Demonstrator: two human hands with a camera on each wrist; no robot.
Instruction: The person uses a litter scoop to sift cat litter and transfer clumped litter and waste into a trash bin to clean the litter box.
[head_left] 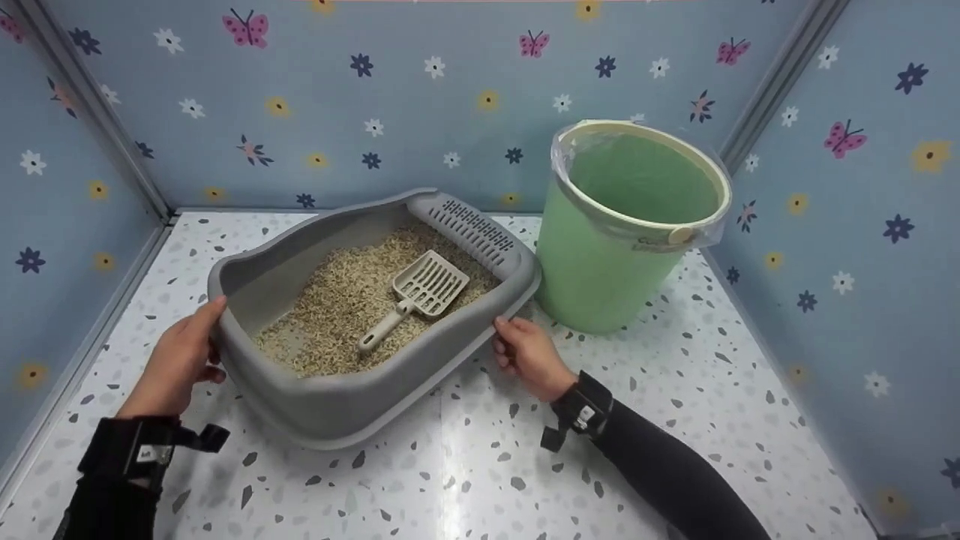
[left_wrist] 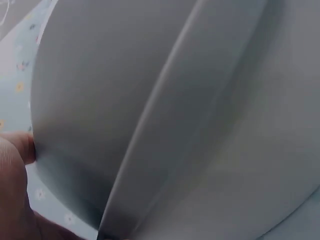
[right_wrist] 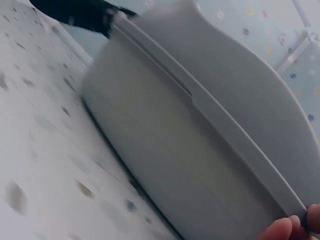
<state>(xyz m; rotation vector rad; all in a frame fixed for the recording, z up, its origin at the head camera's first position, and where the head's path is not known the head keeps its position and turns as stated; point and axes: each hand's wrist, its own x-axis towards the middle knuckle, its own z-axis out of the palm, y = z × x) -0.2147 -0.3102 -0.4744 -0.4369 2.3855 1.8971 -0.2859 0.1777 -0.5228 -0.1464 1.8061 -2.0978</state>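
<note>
A grey cat litter box (head_left: 352,412) stands at an angle on the floor, its high side toward the left hand and a slotted step at the back right. Tan litter (head_left: 330,307) covers much of its bottom. On the litter lies a beige slotted scoop (head_left: 431,283), handle toward the front left. My left hand (head_left: 176,356) grips the box's left end, thumb at the rim and fingers curled at the outer wall. With thumb and curled fingers, my right hand (head_left: 531,356) pinches the outer lip on the right side; the right wrist view shows its fingertips (right_wrist: 280,230) at that lip.
Right behind the box's right corner stands a green bin (head_left: 600,277) with a cream rim and a clear liner. Flower-patterned panels (head_left: 420,97) enclose the back and both sides. The floor (head_left: 480,465) is white with grey specks.
</note>
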